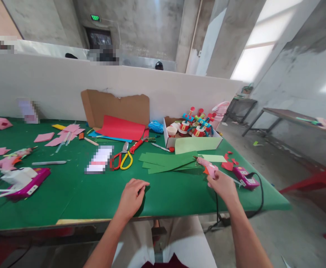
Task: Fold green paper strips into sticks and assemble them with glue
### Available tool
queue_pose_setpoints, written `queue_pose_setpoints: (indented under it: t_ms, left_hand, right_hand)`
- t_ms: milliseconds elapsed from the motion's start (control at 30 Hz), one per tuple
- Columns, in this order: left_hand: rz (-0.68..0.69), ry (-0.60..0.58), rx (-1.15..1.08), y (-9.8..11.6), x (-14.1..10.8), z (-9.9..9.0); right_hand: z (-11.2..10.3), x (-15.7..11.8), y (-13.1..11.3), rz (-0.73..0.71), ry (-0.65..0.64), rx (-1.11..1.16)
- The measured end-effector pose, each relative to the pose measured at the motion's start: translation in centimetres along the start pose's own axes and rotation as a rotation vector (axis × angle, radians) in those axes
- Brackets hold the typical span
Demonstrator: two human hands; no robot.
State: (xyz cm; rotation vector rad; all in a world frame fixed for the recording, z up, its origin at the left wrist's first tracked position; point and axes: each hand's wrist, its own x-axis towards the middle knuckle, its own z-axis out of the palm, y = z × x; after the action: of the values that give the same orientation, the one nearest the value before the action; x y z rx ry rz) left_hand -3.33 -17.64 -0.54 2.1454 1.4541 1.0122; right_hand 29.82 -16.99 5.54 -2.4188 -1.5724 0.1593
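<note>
Pointing ahead and to the left of the right fingers [213, 180], a pink hot-glue gun [208, 167] is being gripped, with those fingers curled closely round its rear part. Its nozzle [195, 158] is being held at the near right end of the fanned dark-green paper strips [165, 162]; whether they are being touched by it cannot be told. Behind the gun, a thin glue stick [232, 178] is being carried out past the right fingers, toward a magenta power strip [244, 179] on their right. The left fingers [141, 183] are being rested on the green tabletop [174, 197], loosely bent, with nothing being grasped; the strips are being spread ahead and to the right of them. Beyond the right fingers, red paper scraps [228, 166] are being scattered, and paper-cup figures [184, 127] are being held in a white box [215, 143] farther off.

As a judgement, the gun is being handled best when its likely hot tip is being angled away from skin and paper alike. Any strip is probably being steadied best at its left end, by the left fingers. The black cord [217, 201] hanging below the right fingers is best being allowed slack.
</note>
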Motion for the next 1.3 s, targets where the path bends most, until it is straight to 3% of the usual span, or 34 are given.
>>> queue_pose_setpoints:
  t_ms: [167,267,467,667,933,1300]
  left_hand:
    - [-0.008,-0.028,0.055,-0.1,0.1,0.1]
    - [0.01,-0.065,0.16,0.8,1.4,0.3]
    - [0.276,-0.282,0.409,4.7,7.7,2.2]
    - [0.264,-0.482,0.505,6.5,12.6,5.8]
    - [0.278,-0.52,0.666,7.2,12.7,8.0]
    - [0.166,-0.427,0.765,3.6,12.6,5.6]
  right_hand:
    - [-0.5,-0.2,0.5,0.009,-0.025,0.018]
    - [-0.4,-0.3,0.4,0.007,-0.038,0.041]
    - [-0.3,-0.7,0.4,-0.005,-0.043,0.12]
    - [-0.3,-0.8,0.9,-0.017,-0.045,0.096]
    - [-0.5,-0.6,1.4,-0.01,-0.013,0.073]
    - [-0.5,-0.4,1.7,0.061,-0.022,-0.111]
